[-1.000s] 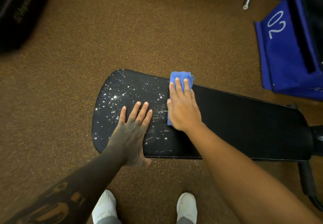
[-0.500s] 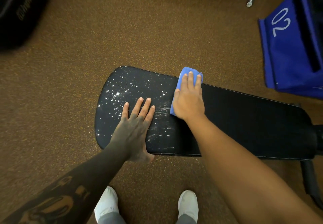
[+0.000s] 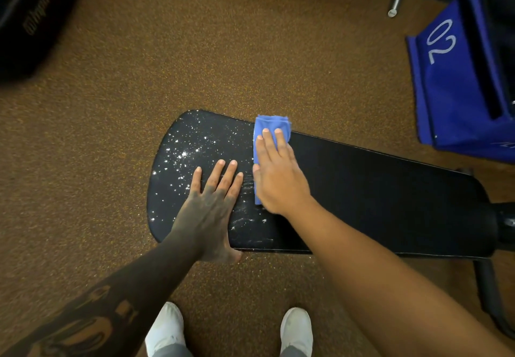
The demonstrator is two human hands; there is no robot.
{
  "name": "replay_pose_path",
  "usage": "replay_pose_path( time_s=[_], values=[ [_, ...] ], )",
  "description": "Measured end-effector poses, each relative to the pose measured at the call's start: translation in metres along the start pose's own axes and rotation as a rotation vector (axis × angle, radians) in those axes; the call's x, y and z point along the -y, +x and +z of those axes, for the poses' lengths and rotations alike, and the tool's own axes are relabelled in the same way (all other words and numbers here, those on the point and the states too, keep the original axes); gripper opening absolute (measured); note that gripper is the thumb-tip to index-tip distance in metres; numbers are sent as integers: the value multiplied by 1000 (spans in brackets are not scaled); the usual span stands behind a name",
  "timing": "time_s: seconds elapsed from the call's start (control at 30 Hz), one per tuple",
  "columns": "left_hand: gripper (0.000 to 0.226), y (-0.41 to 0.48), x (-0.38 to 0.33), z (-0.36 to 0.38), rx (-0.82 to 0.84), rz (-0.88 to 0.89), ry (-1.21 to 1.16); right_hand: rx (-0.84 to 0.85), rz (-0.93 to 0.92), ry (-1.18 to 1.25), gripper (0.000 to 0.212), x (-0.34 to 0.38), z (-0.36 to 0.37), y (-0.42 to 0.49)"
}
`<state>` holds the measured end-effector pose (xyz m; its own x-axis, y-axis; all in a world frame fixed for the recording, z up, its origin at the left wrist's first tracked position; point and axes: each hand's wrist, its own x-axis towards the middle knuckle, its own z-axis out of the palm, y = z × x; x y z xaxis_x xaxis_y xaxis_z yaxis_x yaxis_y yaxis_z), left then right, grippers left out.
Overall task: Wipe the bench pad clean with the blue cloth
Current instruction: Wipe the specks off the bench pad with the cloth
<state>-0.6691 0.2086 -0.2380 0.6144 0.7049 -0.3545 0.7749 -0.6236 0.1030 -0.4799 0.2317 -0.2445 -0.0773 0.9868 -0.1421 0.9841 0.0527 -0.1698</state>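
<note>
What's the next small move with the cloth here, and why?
Probably draw the blue cloth toward the near edge: the right hand presses it flat at the far edge of the bench pad, and white streaks lie nearer, beside the left hand.

The bench pad [image 3: 376, 189] is black, spattered with white specks at one end. The cloth [image 3: 271, 125] is blue. The floor [image 3: 223, 50] is brown, flecked orange. A blue box [image 3: 457, 100] bears white numerals.
</note>
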Motion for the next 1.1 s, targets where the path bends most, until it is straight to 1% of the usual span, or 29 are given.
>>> replay_pose_path(
  time_s=[0.03,0.1,0.17,0.2,0.23,0.33,0.37,0.4,0.47,0.53,0.6,0.67,0.73,0.77,0.83,0.9,0.93,1.03,1.1],
  values=[
    [151,0,0,0,0,-1,2,4,10,-6,60,-8,-1,3],
    [151,-1,-1,0,8,-1,11,-18,108,-9,59,-17,-2,16],
    [151,-1,-1,0,5,-2,18,-32,203,16,60,-9,1,27],
    [151,0,-1,0,1,-3,17,-33,213,33,60,-2,3,27],
    [151,-1,-1,0,0,-1,16,-28,186,35,61,3,4,23],
    [150,-1,-1,-1,2,0,15,7,1,-22,60,4,3,-8],
    [150,-1,-1,-1,-4,-2,9,15,-17,-38,60,-3,2,-13],
    [150,-1,-1,-2,-7,-3,4,13,8,-47,60,-10,1,-11],
    [151,-1,-1,-2,9,-1,2,-1,125,-56,61,-17,0,3],
    [152,0,-1,-1,18,-6,14,5,206,-14,63,-9,2,11],
    [152,0,-1,0,18,-9,24,6,174,21,63,9,3,-3],
    [152,-1,-1,-1,24,-9,24,21,53,-9,63,19,6,-33],
    [152,-1,0,-1,25,-14,20,32,4,-31,62,12,7,-45],
    [152,-1,0,-2,26,-14,16,25,25,-27,61,7,7,-41],
    [152,-1,0,-2,26,-9,13,12,137,-17,62,6,6,-26],
    [152,-1,1,-1,20,-12,16,6,216,15,63,20,6,-22],
    [152,-1,1,0,16,-12,17,11,210,30,64,30,6,-27],
    [152,-2,1,0,9,-8,12,45,50,-26,63,37,9,-60],
    [152,-3,2,0,0,-11,16,51,44,-44,63,19,9,-66]
  ],
)
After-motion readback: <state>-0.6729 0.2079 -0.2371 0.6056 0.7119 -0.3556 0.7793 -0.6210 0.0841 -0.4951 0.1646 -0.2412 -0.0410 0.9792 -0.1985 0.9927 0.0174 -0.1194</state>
